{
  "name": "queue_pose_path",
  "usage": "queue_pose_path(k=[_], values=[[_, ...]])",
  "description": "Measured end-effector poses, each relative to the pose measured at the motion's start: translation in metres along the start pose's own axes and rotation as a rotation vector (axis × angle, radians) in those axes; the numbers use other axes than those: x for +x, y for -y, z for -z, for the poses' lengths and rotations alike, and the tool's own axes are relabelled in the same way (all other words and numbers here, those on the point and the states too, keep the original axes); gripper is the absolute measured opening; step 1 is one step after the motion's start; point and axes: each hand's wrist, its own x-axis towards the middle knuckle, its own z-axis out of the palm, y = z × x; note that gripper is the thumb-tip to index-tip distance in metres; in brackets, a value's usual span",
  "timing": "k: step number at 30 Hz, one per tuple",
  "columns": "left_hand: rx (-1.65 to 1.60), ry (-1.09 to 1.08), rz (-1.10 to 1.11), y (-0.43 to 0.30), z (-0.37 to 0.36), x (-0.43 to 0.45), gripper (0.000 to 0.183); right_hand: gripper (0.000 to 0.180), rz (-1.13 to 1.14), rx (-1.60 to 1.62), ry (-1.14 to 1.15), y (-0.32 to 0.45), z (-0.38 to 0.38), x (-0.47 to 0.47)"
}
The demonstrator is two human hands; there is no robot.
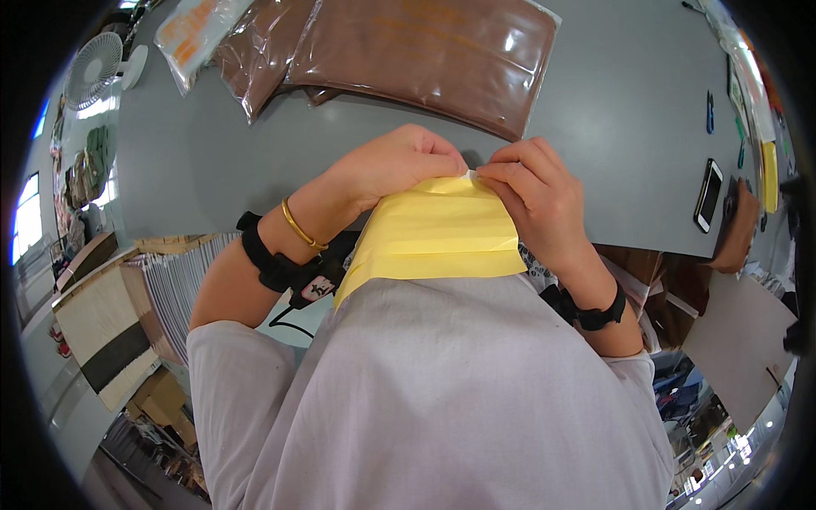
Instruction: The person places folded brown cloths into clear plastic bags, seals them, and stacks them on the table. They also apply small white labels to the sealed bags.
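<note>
A creased yellow sheet [446, 229], seemingly paper, hangs between my hands at the table's near edge, its lower part against my light shirt. My left hand [414, 159] grips its upper edge with fingers curled in. Close beside it, my right hand [539, 191] pinches the top right corner. A small white bit [470, 174] shows between my fingertips. Just beyond my hands lies a clear plastic bag with folded brown material inside [427, 57]. Another bagged brown piece [261, 51] lies left of it, partly under it.
The grey table [625, 159] bears a smartphone [707, 196] and a blue pen-like tool [710, 113] at the right. A clear bag with orange print [197, 35] lies at the far left. A white fan [95, 70] stands beyond the left edge. Stacked sheets [185, 287] stand at my left.
</note>
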Motion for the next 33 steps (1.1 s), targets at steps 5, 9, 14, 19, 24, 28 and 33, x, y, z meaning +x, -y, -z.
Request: queue_pose_path(k=[5, 9, 14, 19, 24, 28, 33], values=[[0.006, 0.031, -0.002, 0.000, 0.002, 0.003, 0.022, 0.017, 0.015, 0.016, 0.001, -0.005, -0.003, 0.003], [0.013, 0.040, -0.015, -0.001, 0.003, 0.003, 0.022, 0.016, -0.070, 0.119, 0.038, -0.004, -0.001, 0.005], [0.084, 0.012, -0.035, 0.001, 0.003, 0.006, 0.023, 0.013, -0.298, 0.254, 0.166, -0.003, 0.002, 0.003], [0.110, -0.006, -0.056, 0.002, 0.003, 0.010, 0.023, 0.012, -0.398, 0.364, 0.115, -0.007, 0.006, 0.004], [0.115, 0.001, -0.071, -0.003, 0.003, 0.012, 0.023, 0.011, -0.188, 0.138, 0.119, -0.009, 0.010, 0.011], [0.088, 0.012, -0.078, -0.004, 0.004, 0.015, 0.022, 0.013, -0.144, 0.075, 0.113, -0.008, 0.011, 0.014], [-0.001, 0.041, -0.067, 0.000, 0.008, 0.022, 0.021, 0.017, 0.028, -0.071, 0.090, -0.011, 0.007, 0.015]])
